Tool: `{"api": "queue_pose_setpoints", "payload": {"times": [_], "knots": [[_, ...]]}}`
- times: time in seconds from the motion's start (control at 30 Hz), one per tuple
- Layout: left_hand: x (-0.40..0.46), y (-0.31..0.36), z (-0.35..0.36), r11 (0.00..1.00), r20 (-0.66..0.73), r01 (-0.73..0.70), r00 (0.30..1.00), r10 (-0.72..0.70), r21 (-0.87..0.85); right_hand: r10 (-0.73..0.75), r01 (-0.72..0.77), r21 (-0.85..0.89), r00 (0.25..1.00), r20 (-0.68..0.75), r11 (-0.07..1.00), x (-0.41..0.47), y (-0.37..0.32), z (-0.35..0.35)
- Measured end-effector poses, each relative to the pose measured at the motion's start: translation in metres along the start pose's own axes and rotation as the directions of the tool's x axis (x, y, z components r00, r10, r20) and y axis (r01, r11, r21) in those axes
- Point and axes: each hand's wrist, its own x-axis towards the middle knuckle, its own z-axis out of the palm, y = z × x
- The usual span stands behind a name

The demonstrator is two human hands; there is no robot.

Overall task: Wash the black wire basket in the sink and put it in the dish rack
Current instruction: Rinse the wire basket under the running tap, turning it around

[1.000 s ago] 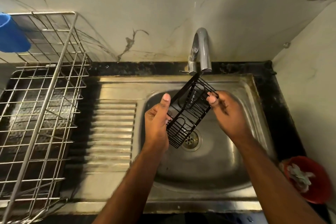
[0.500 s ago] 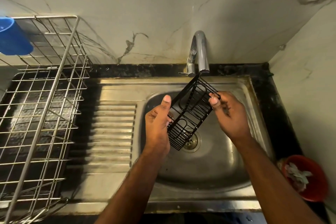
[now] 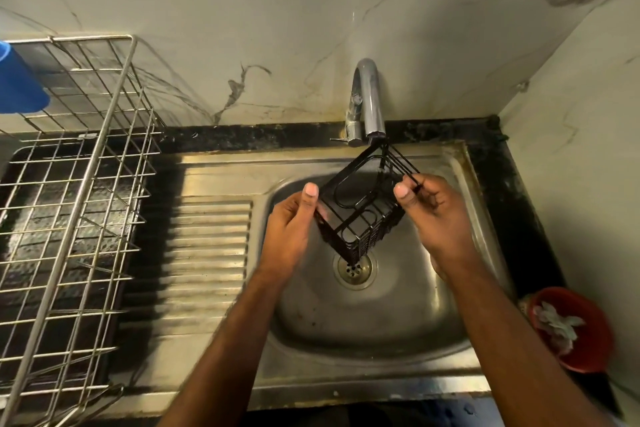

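I see black wire basket (image 3: 360,208) at frame centre, tilted over sink (image 3: 363,322), top corner under tap (image 3: 369,100). Left hand (image 3: 289,229) grips left edge; right hand (image 3: 438,215) pinches right rim.

I count two hands, the left hand (image 3: 289,229) and the right hand (image 3: 438,215), at centre frame. Between them is one black wire basket (image 3: 360,208). There is one sink (image 3: 363,340), one tap (image 3: 367,97), one drain (image 3: 354,269), one dish rack (image 3: 79,184) at left, one blue cup (image 3: 19,83) at upper left, one red bowl (image 3: 585,347) at lower right.
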Motion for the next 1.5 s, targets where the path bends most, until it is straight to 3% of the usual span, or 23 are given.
{"api": "queue_pose_setpoints", "payload": {"times": [0.1,0.27,0.5,0.73,1.13,1.5], "knots": [[0.011,-0.01,0.003,0.991,0.004,0.001,1.0,-0.001,0.131,0.011,-0.017,-0.101,0.998,-0.063,0.995,-0.001,0.002,-0.001],[0.029,-0.021,0.018,0.989,-0.023,0.078,0.997,-0.076,0.126,0.007,-0.045,-0.193,0.981,-0.193,0.98,-0.001,0.006,0.006],[0.05,-0.011,0.033,0.888,0.112,-0.146,0.988,0.107,0.436,0.045,-0.101,-0.211,0.966,-0.255,0.972,0.0,0.01,-0.009],[0.06,-0.007,0.062,0.966,0.134,-0.037,0.991,0.003,0.255,0.044,-0.136,-0.294,0.953,-0.301,0.946,-0.006,-0.002,-0.029],[0.066,0.009,0.074,0.977,0.173,-0.071,0.984,0.036,0.199,0.076,-0.125,-0.141,0.948,-0.311,0.982,-0.013,-0.012,-0.036],[0.043,0.024,0.049,0.983,-0.008,0.059,0.998,-0.058,0.171,0.132,-0.168,-0.156,0.967,-0.219,0.973,-0.009,0.003,-0.018]]}}
